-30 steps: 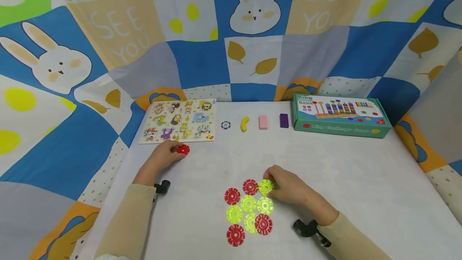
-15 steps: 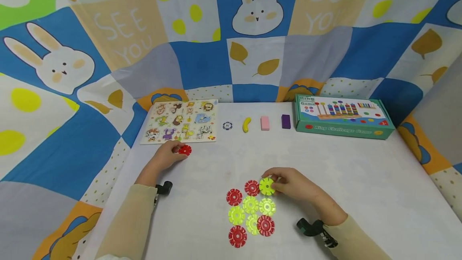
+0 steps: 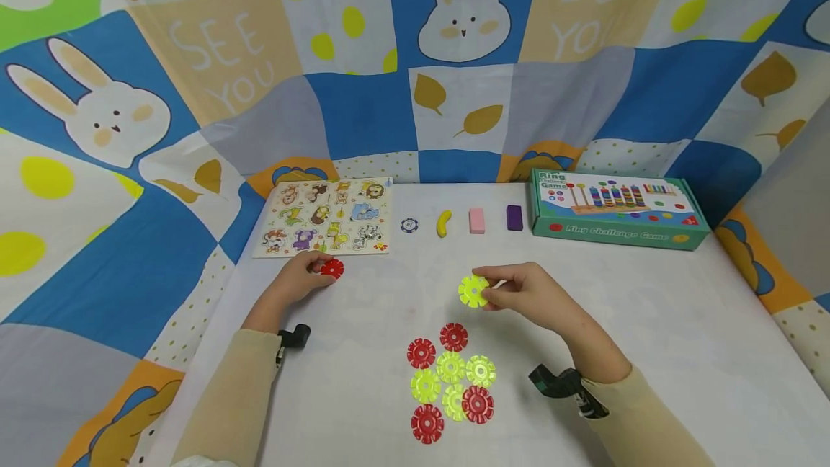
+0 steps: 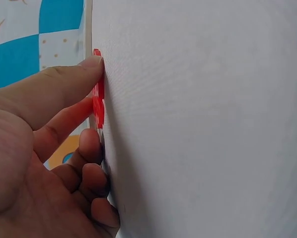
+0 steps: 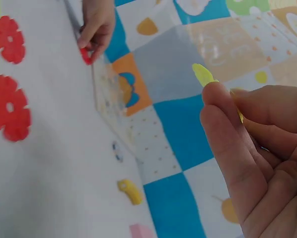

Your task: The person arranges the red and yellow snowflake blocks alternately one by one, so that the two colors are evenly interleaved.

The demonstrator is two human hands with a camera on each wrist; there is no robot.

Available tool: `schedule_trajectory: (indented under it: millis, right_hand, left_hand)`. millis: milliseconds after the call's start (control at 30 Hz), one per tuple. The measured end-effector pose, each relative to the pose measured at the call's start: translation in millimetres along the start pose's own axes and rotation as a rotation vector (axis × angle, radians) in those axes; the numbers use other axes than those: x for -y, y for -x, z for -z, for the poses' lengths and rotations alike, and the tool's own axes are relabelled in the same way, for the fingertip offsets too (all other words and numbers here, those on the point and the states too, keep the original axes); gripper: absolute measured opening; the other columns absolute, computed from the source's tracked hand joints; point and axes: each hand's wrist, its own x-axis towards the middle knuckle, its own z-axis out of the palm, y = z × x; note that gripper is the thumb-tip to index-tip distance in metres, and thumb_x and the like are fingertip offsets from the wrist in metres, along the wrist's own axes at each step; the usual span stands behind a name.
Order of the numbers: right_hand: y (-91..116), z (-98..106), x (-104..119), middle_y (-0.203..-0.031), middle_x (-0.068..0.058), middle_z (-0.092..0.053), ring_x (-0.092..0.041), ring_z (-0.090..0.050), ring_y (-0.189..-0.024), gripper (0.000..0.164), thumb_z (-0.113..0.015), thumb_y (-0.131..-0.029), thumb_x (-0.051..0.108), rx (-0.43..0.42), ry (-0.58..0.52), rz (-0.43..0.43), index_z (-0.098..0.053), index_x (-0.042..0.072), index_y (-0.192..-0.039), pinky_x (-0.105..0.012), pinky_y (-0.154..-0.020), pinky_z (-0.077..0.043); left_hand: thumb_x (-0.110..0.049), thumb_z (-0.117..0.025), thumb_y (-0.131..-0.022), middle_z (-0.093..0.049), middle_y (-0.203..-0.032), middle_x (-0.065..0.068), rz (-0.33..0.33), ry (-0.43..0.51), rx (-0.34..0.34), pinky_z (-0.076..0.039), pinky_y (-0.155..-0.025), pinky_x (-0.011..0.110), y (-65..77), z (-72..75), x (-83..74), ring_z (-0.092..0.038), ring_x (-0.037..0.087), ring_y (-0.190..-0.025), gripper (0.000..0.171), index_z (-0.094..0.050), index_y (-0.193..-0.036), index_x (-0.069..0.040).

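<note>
Yellow disc point(image 3: 470, 292) pinched by right hand point(image 3: 533, 297), red disc point(image 3: 333, 269) by left hand point(image 3: 298, 281); edge-only grip, so yellow could slip tbh.

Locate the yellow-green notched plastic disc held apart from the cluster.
In the head view, the yellow-green notched plastic disc is right of centre, pinched in the right hand, appearing between the pink rectangular block and the topmost red notched disc of the cluster.

green box point(image 3: 619, 232): "Ring Challenge Game" | patterned cloth point(image 3: 363, 114): "SEE YOU"
</note>
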Motion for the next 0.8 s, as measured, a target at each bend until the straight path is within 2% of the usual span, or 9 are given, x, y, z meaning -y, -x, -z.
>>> schedule_trajectory:
  millis: [100,233,433,633,800]
  right_hand:
    - [-8,1,13,-0.097,-0.007,-0.065,-0.021,-0.068,-0.078,0.040,-0.068,-0.088,0.023,-0.044,-0.003,0.035,-0.062,0.013,-0.126,-0.029,-0.075,-0.053]
    - [-20,1,32,-0.102,-0.003,-0.067,-0.024,-0.068,-0.081,0.040,-0.069,-0.087,0.022,-0.115,-0.021,0.074,-0.062,0.014,-0.126,-0.029,-0.075,-0.053]
    - [-38,-3,58,-0.102,-0.006,-0.065,-0.022,-0.068,-0.081,0.041,-0.069,-0.087,0.021,-0.201,-0.069,0.103,-0.062,0.012,-0.126,-0.029,-0.073,-0.054]
    - [-63,-13,86,-0.099,-0.011,-0.058,-0.021,-0.067,-0.083,0.034,-0.067,-0.089,0.017,-0.207,-0.129,0.099,-0.064,0.016,-0.122,-0.030,-0.073,-0.054]
    - [-90,-28,104,-0.101,-0.008,-0.059,-0.019,-0.066,-0.082,0.033,-0.067,-0.088,0.012,-0.187,-0.097,0.102,-0.064,0.013,-0.120,-0.029,-0.072,-0.054]
  left_hand:
    - [-0.029,-0.074,-0.082,-0.048,-0.109,0.009,-0.006,0.000,0.009,-0.037,-0.084,0.041,1.5,0.5,-0.4,-0.042,0.026,-0.101,0.051,-0.056,-0.129,-0.017]
    - [-0.030,-0.073,-0.083,-0.047,-0.113,0.009,-0.011,0.001,0.024,-0.037,-0.087,0.043,3.0,1.9,0.0,-0.041,0.027,-0.104,0.052,-0.056,-0.130,-0.019]
    - [-0.031,-0.073,-0.083,-0.047,-0.115,0.010,0.006,0.001,0.023,-0.038,-0.089,0.045,5.0,3.1,-0.6,-0.041,0.028,-0.105,0.052,-0.055,-0.131,-0.020]
    - [-0.032,-0.073,-0.082,-0.047,-0.113,0.009,0.011,-0.007,0.011,-0.038,-0.087,0.044,3.7,2.1,-0.7,-0.041,0.027,-0.104,0.052,-0.056,-0.130,-0.023]
    - [-0.033,-0.073,-0.082,-0.047,-0.114,0.010,0.015,-0.014,0.016,-0.038,-0.087,0.044,3.9,2.0,0.2,-0.042,0.028,-0.104,0.053,-0.055,-0.131,-0.023]
